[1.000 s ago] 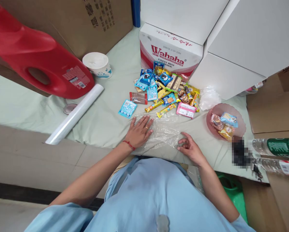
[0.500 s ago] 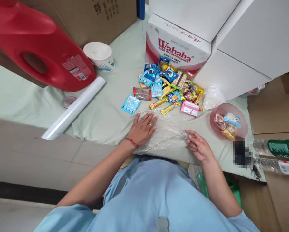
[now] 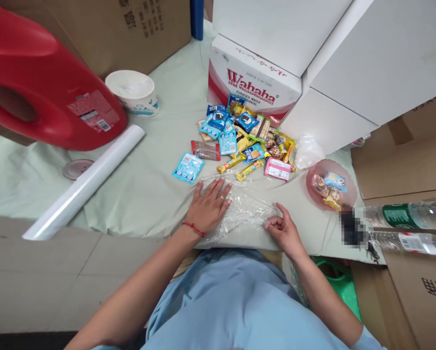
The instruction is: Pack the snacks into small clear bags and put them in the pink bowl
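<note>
Crinkled clear plastic film [image 3: 245,209] lies on the pale green cloth near the table's front edge; whether it is a bag or a loose sheet I cannot tell. My left hand [image 3: 208,206] rests flat on its left part, fingers stretched out. At the right edge of the film, my right hand [image 3: 283,229] pinches it between thumb and bent fingers, with the index finger raised. Just beyond the film is a heap of wrapped snacks [image 3: 241,133], with a light blue packet [image 3: 188,167] lying apart on the left. A pink bowl [image 3: 350,192] holds several packets.
Left of the hands lie a white roll [image 3: 88,182], a red jug [image 3: 46,82] and a paper tub [image 3: 139,99]. A Wahaba-style white-and-red carton [image 3: 254,73] stands behind the snacks. Plastic bottles [image 3: 422,216] lie at the right, beside a white crumpled bag [image 3: 308,151].
The view has shifted. My right hand has moved a little inward along the film's right edge, and its index finger has lifted. My left hand stays flat on the film.
</note>
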`<state>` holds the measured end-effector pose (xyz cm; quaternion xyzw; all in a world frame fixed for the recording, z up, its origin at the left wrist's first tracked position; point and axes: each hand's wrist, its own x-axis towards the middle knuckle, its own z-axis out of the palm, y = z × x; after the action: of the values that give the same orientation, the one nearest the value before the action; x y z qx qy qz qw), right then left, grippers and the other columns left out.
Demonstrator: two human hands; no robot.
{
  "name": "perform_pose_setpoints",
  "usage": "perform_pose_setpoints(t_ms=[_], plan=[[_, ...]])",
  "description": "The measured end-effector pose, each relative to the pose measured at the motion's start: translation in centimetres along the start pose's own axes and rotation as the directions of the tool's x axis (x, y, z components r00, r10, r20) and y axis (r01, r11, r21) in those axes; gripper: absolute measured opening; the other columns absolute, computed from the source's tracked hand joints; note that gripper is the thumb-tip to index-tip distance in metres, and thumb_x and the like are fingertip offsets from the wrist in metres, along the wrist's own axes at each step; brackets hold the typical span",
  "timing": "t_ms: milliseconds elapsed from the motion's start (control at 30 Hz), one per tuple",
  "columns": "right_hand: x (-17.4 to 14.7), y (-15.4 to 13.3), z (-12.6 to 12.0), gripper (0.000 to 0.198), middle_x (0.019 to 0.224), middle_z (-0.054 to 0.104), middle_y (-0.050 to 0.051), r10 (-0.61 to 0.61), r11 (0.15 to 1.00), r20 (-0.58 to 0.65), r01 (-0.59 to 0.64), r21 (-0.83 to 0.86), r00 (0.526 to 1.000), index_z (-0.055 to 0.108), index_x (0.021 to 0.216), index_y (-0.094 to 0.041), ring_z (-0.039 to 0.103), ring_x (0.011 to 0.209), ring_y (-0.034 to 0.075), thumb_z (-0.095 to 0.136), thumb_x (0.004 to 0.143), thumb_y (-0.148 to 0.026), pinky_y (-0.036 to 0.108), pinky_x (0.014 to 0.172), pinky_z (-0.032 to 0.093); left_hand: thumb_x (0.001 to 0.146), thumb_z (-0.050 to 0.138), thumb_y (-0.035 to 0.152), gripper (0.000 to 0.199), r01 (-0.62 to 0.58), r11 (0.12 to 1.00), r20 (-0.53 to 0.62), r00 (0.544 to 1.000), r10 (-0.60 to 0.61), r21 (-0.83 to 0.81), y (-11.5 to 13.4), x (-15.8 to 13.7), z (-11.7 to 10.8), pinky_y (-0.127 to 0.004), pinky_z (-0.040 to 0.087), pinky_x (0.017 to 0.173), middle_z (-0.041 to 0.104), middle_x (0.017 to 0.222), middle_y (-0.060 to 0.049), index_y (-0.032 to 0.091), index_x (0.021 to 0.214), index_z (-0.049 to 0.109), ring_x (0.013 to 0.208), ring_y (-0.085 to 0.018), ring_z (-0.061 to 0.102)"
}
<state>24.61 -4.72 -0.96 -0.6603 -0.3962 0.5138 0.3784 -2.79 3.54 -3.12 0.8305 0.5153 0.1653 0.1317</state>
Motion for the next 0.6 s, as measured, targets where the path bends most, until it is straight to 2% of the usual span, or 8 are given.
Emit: perform_pose_setpoints(t_ms=[100,200,233,300,367,433,533,600], plan=[[-1.9,0.3,-1.9,0.080,0.078,0.065,-0.004,0.095,0.995,0.109,-0.096,0.002,0.989,0.048,0.141,-0.029,0.060,0.069,0.014,0.088,0.072,-0.041,0.026,0.064,0.047,0.107,0.034,0.040,0.054,0.001,1.000,-0.022,1.000,-0.001,0.003,0.0,0.0,0.4,-0.061,0.008,0.128,0.033,0.169,-0.011,0.026,0.158,0.041,0.154,-0.029,0.036],[-3.6,-0.2,-4.3,0.064,0.079,0.068,-0.002,0.195,0.979,0.307,-0.167,-0.113,0.932,0.061,0.131,-0.028,0.062,0.069,0.016,0.087,0.073,-0.041,0.028,0.063,0.048,0.105,0.038,0.040,0.055,0.010,1.000,-0.025,1.000,-0.011,-0.018,-0.2,0.1,0.4,-0.061,0.007,0.128,0.034,0.168,-0.012,0.025,0.158,0.042,0.154,-0.030,0.036],[-3.5,-0.8,-5.2,0.055,0.082,0.070,0.000,0.202,0.973,0.345,-0.146,-0.180,0.917,0.067,0.123,-0.026,0.063,0.071,0.017,0.086,0.074,-0.042,0.029,0.065,0.049,0.104,0.039,0.041,0.056,0.013,0.999,-0.018,1.000,-0.013,-0.032,-0.4,0.2,0.3,-0.061,0.009,0.128,0.034,0.168,-0.012,0.025,0.158,0.041,0.153,-0.030,0.037],[-1.9,-2.7,-6.4,0.037,0.089,0.073,0.004,0.135,0.959,0.319,-0.043,-0.280,0.938,0.074,0.107,-0.024,0.064,0.078,0.019,0.082,0.078,-0.045,0.032,0.070,0.050,0.104,0.040,0.044,0.059,0.012,0.997,-0.008,1.000,-0.013,-0.073,-0.8,0.3,-0.1,-0.061,0.014,0.127,0.033,0.168,-0.014,0.023,0.159,0.039,0.153,-0.030,0.038],[1.9,-5.2,-6.8,0.033,0.090,0.073,0.005,-0.022,0.948,0.180,0.077,-0.308,0.983,0.076,0.102,-0.024,0.063,0.078,0.020,0.076,0.084,-0.051,0.032,0.067,0.050,0.104,0.039,0.045,0.060,0.008,0.993,-0.016,1.000,-0.010,-0.119,-1.3,0.3,-0.7,-0.058,0.024,0.125,0.029,0.170,-0.015,0.021,0.158,0.039,0.153,-0.029,0.037],[7.4,-8.0,-6.0,0.036,0.085,0.071,0.004,-0.153,0.935,0.083,0.171,-0.312,0.985,0.074,0.102,-0.024,0.059,0.070,0.018,0.071,0.087,-0.056,0.030,0.062,0.048,0.104,0.038,0.044,0.057,0.004,0.992,-0.032,0.999,-0.008,-0.125,-1.6,0.1,-1.2,-0.056,0.031,0.122,0.029,0.170,-0.014,0.020,0.155,0.044,0.153,-0.029,0.037],[17.0,-11.7,-2.7,0.036,0.088,0.072,0.007,-0.317,0.869,-0.035,0.276,-0.411,0.948,0.071,0.091,-0.021,0.063,0.080,0.022,0.065,0.089,-0.057,0.034,0.074,0.051,0.104,0.039,0.039,0.049,0.012,0.999,-0.033,0.999,-0.013,-0.031,-1.6,-0.5,-1.3,-0.063,0.025,0.123,0.039,0.165,-0.013,0.023,0.147,0.055,0.152,-0.032,0.039],[22.5,-13.7,0.1,0.036,0.093,0.073,0.011,-0.358,0.827,-0.147,0.241,-0.508,0.922,0.070,0.086,-0.019,0.066,0.094,0.027,0.065,0.089,-0.054,0.040,0.088,0.051,0.103,0.041,0.034,0.047,0.018,0.999,-0.017,1.000,-0.017,0.032,-1.5,-0.9,-0.9,-0.068,0.016,0.124,0.046,0.161,-0.013,0.025,0.146,0.057,0.150,-0.033,0.042]])
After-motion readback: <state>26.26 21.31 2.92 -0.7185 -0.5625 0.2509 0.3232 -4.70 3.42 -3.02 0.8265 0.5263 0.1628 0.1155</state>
